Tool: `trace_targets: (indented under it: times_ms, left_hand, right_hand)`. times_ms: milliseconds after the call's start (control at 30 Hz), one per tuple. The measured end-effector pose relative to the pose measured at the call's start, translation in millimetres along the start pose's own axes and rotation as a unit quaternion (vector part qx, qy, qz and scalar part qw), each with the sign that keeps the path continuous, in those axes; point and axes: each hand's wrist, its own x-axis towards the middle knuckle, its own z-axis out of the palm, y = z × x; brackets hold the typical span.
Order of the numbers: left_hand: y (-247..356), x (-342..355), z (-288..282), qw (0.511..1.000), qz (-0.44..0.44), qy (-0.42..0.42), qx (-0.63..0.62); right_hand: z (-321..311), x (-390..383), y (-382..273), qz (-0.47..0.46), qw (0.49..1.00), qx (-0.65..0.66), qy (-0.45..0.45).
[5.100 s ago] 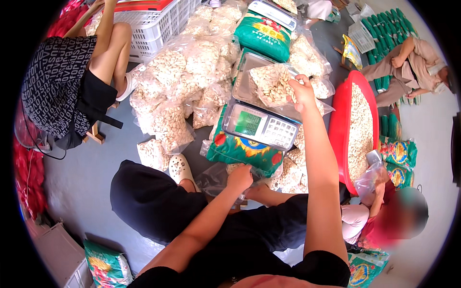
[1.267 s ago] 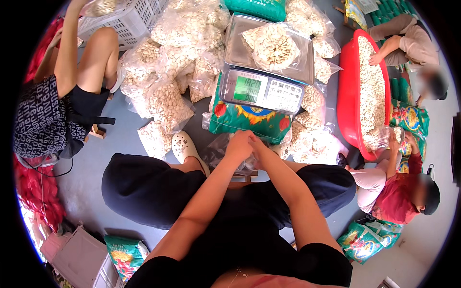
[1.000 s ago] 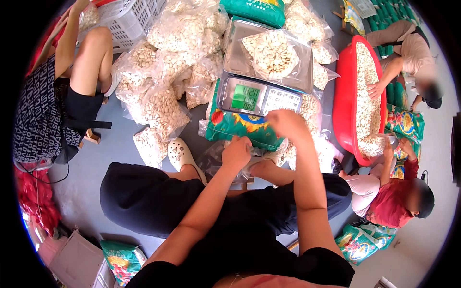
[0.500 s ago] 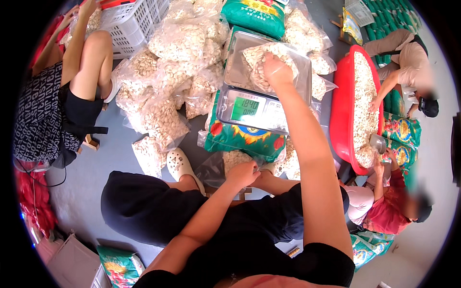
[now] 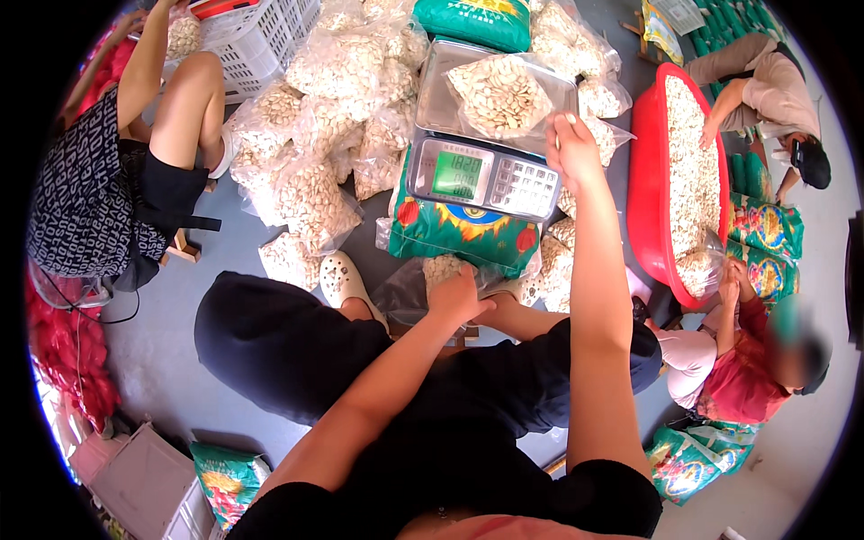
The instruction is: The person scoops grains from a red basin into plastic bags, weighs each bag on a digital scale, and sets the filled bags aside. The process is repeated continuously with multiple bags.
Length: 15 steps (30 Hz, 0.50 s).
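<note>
A clear plastic bag of pale flat seeds lies on the metal pan of a digital scale, whose display is lit green. Just past the pan's right edge is my right hand, off the bag, its fingers curled together. What they hold, if anything, is too small to make out. Down between my feet, my left hand is closed at the top of another clear plastic bag with seeds inside. Its fingertips are partly hidden. Under the scale lies a green printed sack.
Filled seed bags are heaped left of the scale, near a white crate. At right stands a red tub full of seeds, with two people working at it. Another person sits at left. A green sack lies beyond the scale.
My right hand has left the seed bag on the scale and moved right, past the pan's edge. The left hand has shifted slightly at the lower bag. The scale's reading has changed.
</note>
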Motion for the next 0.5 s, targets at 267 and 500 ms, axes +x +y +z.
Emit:
trace_targets:
  times_ms: [267,500]
  left_hand:
    - [-3,9,24,0.999,-0.046,-0.02,0.021]
    - [-31,7,21,0.995,-0.091,-0.028,-0.002]
  right_hand:
    - [-32,-94,55,0.083,0.96,0.231,-0.131]
    - [-13,-116,116,0.222,0.953,0.181,-0.095]
